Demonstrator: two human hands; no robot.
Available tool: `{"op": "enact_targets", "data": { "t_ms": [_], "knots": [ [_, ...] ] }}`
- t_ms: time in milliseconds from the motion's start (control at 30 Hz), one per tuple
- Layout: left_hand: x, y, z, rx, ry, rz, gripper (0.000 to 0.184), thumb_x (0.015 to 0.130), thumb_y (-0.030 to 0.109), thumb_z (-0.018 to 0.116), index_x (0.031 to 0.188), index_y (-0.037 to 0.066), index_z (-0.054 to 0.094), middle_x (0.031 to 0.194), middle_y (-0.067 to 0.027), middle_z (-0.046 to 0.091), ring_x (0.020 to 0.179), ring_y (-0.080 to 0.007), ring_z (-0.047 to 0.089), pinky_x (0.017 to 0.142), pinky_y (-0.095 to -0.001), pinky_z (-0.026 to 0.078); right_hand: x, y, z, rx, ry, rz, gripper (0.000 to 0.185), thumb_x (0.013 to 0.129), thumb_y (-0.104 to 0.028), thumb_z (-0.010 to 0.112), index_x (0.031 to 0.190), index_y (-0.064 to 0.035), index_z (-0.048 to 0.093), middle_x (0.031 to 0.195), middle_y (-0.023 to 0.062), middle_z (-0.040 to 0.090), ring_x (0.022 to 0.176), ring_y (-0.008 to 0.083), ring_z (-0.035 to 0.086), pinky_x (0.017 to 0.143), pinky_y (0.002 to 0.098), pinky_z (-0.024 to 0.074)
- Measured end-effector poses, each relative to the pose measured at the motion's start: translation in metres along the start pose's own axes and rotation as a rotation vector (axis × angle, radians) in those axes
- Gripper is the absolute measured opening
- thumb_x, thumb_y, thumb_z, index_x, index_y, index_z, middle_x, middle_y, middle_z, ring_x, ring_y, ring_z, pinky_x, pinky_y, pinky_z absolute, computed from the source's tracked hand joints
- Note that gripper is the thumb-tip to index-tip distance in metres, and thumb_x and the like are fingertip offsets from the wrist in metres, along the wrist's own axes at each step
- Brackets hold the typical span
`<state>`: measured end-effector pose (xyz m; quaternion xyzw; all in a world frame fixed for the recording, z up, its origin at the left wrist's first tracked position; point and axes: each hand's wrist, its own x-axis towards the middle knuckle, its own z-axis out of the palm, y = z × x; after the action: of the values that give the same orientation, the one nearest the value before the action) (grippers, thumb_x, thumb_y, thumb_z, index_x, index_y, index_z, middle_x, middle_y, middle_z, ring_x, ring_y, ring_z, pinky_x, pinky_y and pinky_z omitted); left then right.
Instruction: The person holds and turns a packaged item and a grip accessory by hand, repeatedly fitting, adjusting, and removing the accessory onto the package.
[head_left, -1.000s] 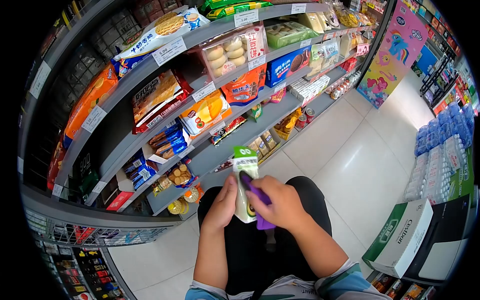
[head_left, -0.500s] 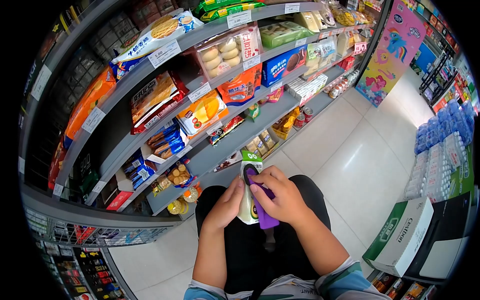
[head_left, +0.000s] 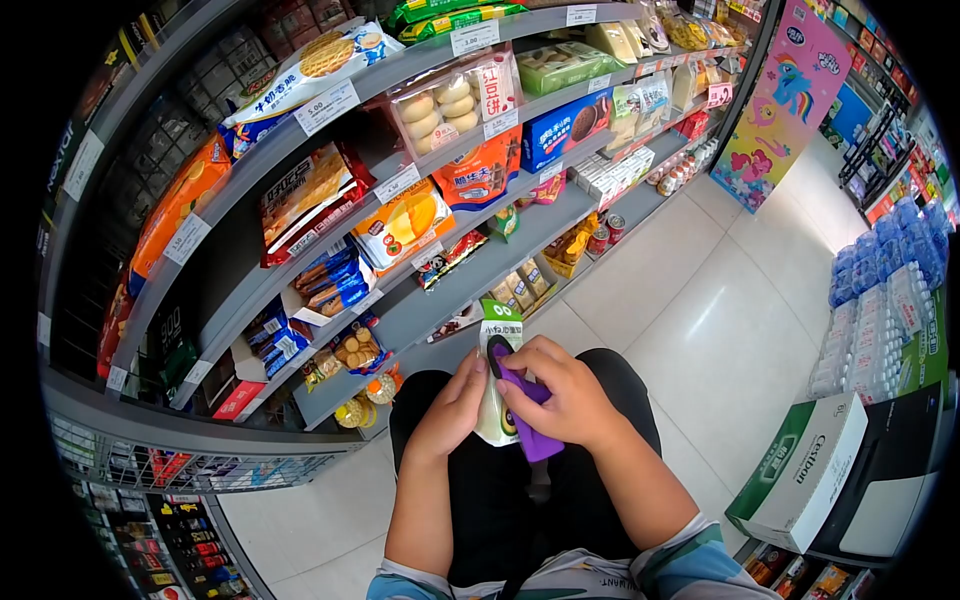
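In front of my lap, my left hand [head_left: 450, 408] is closed on the left edge of a flat green-and-white package [head_left: 503, 326]. The package stands roughly upright, with two round hanging holes at its top and an avocado picture low on its front. My right hand [head_left: 562, 392] grips a purple item with a dark, rounded end [head_left: 536, 443]. That item lies slanted across the package front, its dark end touching or very near the printed face. Its exact kind is hard to make out, and my right fingers hide its middle.
Snack shelves [head_left: 400, 290] curve along the left and ahead, holding biscuit packs and pastry boxes. At right stand shrink-wrapped water bottles [head_left: 868, 325] and a white-and-green carton [head_left: 800, 470]. A pink cartoon panel [head_left: 780, 100] rises beyond the tiled floor [head_left: 690, 300].
The purple item has shifted slightly down and right, with my right hand moving a little. More print shows on the package's upper part. My left hand stays nearly in place.
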<state>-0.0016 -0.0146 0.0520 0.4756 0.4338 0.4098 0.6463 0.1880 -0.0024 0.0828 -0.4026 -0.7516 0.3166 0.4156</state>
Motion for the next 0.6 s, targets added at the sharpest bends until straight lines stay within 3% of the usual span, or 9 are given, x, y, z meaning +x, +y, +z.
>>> {"op": "enact_targets", "data": {
  "t_ms": [600],
  "knots": [
    [-0.0023,0.0067,0.0013,-0.021,0.053,0.025,0.050,0.112,0.040,0.031,0.145,0.004,0.043,0.126,-0.0057,0.057,0.117,-0.0132,0.053,0.104,-0.0276,0.040,0.0008,-0.0012,-0.0022,0.048,-0.084,-0.014,0.022,0.084,-0.015,0.076,0.101,-0.0052,0.066,0.090,0.0093,0.062,0.078,0.0271,0.065,0.069,0.0333,0.0516]
  ]
}}
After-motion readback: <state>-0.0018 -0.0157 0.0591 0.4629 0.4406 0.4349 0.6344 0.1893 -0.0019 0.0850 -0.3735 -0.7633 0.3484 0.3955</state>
